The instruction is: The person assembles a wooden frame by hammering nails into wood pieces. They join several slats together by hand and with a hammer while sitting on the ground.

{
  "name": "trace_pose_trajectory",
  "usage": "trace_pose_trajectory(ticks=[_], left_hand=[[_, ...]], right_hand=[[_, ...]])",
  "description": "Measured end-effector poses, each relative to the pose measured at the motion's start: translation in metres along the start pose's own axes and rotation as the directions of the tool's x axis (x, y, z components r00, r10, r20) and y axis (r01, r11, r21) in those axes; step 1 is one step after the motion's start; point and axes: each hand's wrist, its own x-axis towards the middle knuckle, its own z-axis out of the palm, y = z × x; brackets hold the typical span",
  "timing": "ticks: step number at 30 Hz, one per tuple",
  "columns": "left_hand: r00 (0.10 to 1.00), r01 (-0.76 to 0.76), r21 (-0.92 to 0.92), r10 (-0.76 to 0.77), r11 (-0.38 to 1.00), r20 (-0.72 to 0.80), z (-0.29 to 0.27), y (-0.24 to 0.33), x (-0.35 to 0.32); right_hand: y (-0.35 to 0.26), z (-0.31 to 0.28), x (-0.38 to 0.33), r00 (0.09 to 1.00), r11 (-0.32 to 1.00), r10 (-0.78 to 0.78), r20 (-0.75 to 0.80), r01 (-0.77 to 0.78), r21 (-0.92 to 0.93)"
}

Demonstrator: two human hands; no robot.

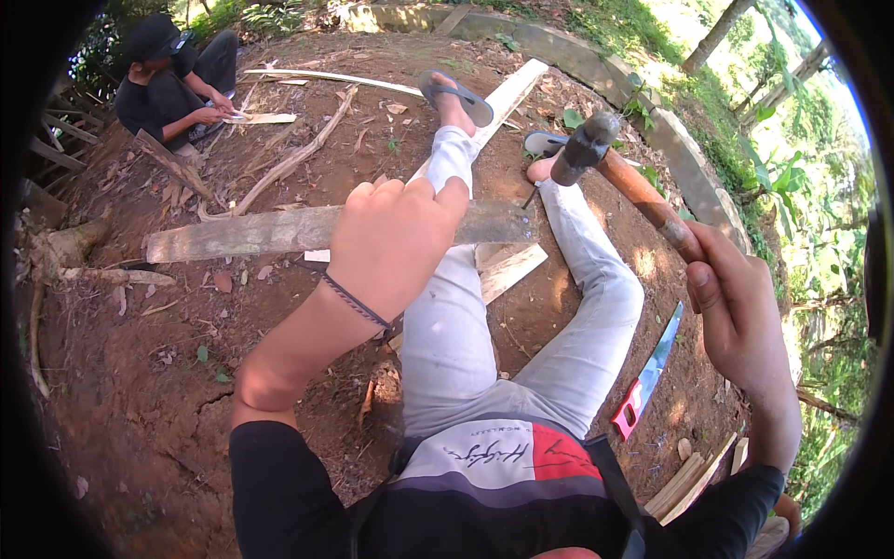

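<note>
My left hand (396,233) is closed over a weathered flat board (251,231) lying crosswise in front of me. At the board's right end a dark nail (531,198) sticks up at a slant. My right hand (736,312) is wrapped around the wooden handle of a hammer (643,191). Its metal head is raised above and to the right of the nail, apart from it. A paler plank (510,98) runs under or behind the board, between my legs. Its near end (510,270) shows below the board; how the two meet is partly hidden.
A handsaw (652,373) with a red handle lies on the dirt by my right leg. Wood strips (689,484) lie at the lower right. Branches (298,158) and a long strip (335,80) lie farther off. At the far left another person (172,84) sits holding wood.
</note>
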Motion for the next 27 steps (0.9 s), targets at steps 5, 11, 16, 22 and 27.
trace_pose_trajectory(ticks=[5, 11, 16, 22, 27], left_hand=[[0.999, 0.005, 0.008, -0.004, 1.000, -0.034, 0.003, 0.004, 0.003], [0.995, 0.008, 0.007, -0.008, 1.000, -0.100, 0.004, 0.003, 0.001], [0.996, 0.007, -0.020, -0.008, 1.000, -0.091, 0.004, 0.003, 0.002], [0.994, -0.004, -0.028, 0.001, 1.000, -0.108, 0.002, 0.002, 0.005], [0.997, 0.015, -0.031, -0.017, 0.999, -0.078, -0.002, 0.002, 0.004]], right_hand=[[-0.009, -0.016, -0.005, 0.974, 0.986, 0.034, -0.225, 0.003, 0.165], [0.001, -0.004, 0.004, 0.986, 0.979, -0.152, -0.062, 0.142, -0.143], [-0.005, 0.003, 0.000, 0.986, 0.974, -0.141, -0.091, 0.122, -0.193], [-0.011, -0.004, -0.009, 0.946, 0.985, -0.049, -0.320, 0.099, 0.142], [-0.009, -0.006, -0.006, 0.993, 0.999, -0.039, -0.109, 0.038, -0.007]])
